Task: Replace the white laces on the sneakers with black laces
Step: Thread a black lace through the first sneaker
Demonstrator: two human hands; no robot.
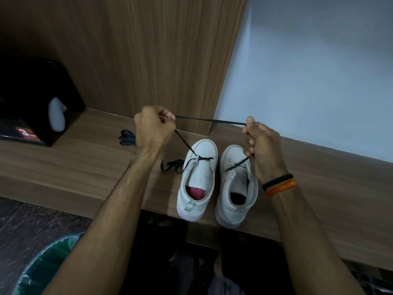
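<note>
Sneakers, two of them, white, stand side by side at the centre of the frame on the wooden surface (85,167), toes pointing away from me: the left sneaker (198,177) and the right sneaker (236,184). I see no white laces anywhere. My left hand (154,126) is closed in a fist around a black lace (210,120), and my right hand (261,143) is closed on it too, so it runs taut between them above the toes. From the left hand it drops to the front eyelets of the left sneaker, with loose slack (170,166) spilling onto the surface beside that sneaker. From the right hand a strand drops to the right sneaker; I cannot tell whether it is the same lace. I judge I am evening out the ends, so I should keep the tension gentle, match both lengths, and keep the lace flat, not twisted, before crossing to the next eyelets. I count one more black lace bundle (127,137) left of centre, one black box (36,99) at upper left, and two bands on the right wrist (278,184).
</note>
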